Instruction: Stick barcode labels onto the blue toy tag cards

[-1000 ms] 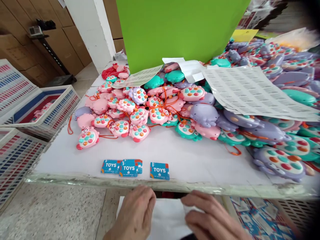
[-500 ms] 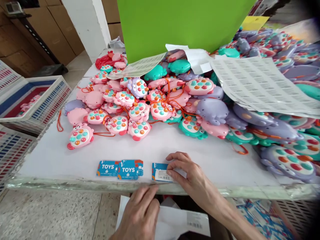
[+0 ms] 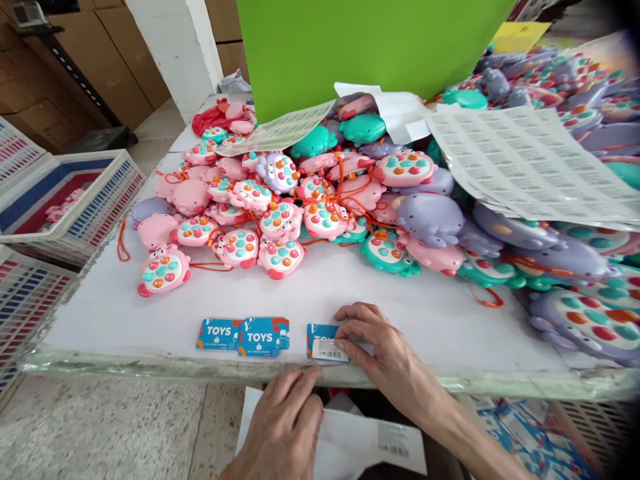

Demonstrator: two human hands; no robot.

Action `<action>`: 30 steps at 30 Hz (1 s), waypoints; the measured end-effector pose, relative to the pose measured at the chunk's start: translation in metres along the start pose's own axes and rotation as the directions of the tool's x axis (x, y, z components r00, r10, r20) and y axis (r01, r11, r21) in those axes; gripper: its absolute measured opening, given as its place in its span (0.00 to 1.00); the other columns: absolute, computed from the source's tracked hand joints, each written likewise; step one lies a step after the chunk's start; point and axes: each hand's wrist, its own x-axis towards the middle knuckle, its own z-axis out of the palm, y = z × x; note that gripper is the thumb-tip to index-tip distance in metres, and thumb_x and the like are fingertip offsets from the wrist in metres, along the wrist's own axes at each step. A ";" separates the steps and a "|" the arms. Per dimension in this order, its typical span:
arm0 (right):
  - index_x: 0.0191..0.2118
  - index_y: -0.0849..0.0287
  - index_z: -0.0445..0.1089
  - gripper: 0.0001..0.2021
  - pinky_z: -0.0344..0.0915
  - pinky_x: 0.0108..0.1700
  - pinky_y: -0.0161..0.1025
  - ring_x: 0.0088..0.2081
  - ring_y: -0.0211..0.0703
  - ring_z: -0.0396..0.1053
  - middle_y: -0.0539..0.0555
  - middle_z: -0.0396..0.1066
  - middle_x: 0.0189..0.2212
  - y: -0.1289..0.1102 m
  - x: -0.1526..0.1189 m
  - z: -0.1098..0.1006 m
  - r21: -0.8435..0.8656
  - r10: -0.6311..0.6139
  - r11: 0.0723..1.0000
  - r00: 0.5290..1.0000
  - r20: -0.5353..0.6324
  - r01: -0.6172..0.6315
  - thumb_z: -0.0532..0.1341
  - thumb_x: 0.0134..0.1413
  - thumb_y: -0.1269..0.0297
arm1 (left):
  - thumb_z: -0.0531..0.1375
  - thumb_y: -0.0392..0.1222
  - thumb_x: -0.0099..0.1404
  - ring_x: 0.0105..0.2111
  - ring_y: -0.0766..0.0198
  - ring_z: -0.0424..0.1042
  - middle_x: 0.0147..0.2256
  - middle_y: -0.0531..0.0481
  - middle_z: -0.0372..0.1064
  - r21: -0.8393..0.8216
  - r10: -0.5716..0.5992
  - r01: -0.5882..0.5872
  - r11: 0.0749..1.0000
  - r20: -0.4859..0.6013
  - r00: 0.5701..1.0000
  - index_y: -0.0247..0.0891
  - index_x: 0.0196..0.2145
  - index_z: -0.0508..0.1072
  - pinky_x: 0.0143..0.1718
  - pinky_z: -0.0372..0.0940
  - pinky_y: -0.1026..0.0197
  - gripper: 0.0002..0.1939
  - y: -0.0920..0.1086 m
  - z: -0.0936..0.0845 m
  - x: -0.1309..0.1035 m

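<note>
My right hand (image 3: 380, 343) is at the table's front edge, thumb and fingers closed on a white barcode sticker (image 3: 330, 349). The sticker lies over the lower part of a blue TOYS card (image 3: 315, 330), whose right end those fingers hide. My left hand (image 3: 287, 417) is just below the table edge with its fingers bent over a white label sheet (image 3: 373, 443); its thumb is hidden. A few printed labels show at the sheet's right end. To the left on the table, two more TOYS cards (image 3: 260, 338) overlap, lying flat.
A heap of pink, purple and green animal-shaped toys (image 3: 240, 249) with orange cords covers the back of the white table (image 3: 115, 320). Label sheets (image 3: 530, 157) lie on the heap, before a green panel (image 3: 370, 47). Plastic baskets (image 3: 105, 200) stand left; a card-filled basket (image 3: 580, 417) is below right.
The camera view has shifted slightly. Both hands, the barcode sticker and the cards keep nearly the same positions relative to the table.
</note>
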 end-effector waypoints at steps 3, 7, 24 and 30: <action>0.27 0.57 0.69 0.08 0.62 0.46 0.46 0.46 0.49 0.62 0.55 0.68 0.40 0.000 0.000 0.000 -0.002 -0.005 1.000 1.000 -0.006 0.005 0.57 0.55 0.72 | 0.48 0.26 0.63 0.42 0.54 0.68 0.46 0.41 0.70 -0.006 -0.006 0.006 1.000 0.004 1.000 0.34 0.33 0.70 0.42 0.69 0.55 0.12 0.001 0.000 0.000; 0.27 0.56 0.69 0.08 0.63 0.45 0.46 0.45 0.48 0.63 0.55 0.69 0.40 -0.001 0.001 -0.002 -0.026 0.003 1.000 1.000 0.004 -0.003 0.57 0.55 0.72 | 0.48 0.26 0.63 0.42 0.54 0.68 0.46 0.40 0.70 -0.006 0.001 -0.001 1.000 0.006 1.000 0.33 0.32 0.70 0.41 0.69 0.54 0.12 0.001 0.001 0.000; 0.27 0.56 0.70 0.08 0.65 0.45 0.47 0.44 0.47 0.65 0.55 0.71 0.38 -0.002 0.002 0.000 -0.103 -0.055 0.993 0.998 -0.036 0.051 0.57 0.55 0.72 | 0.47 0.25 0.62 0.42 0.54 0.66 0.52 0.38 0.66 0.096 0.012 -0.019 0.995 0.075 0.997 0.34 0.30 0.69 0.40 0.69 0.54 0.13 0.000 0.000 0.003; 0.27 0.56 0.70 0.08 0.65 0.44 0.46 0.43 0.47 0.65 0.54 0.71 0.38 0.000 0.001 0.002 -0.155 -0.077 0.985 0.996 -0.041 0.070 0.58 0.54 0.73 | 0.47 0.22 0.56 0.40 0.54 0.64 0.54 0.39 0.65 0.170 0.004 -0.026 0.985 0.128 0.992 0.34 0.27 0.68 0.38 0.68 0.54 0.14 0.002 0.002 0.005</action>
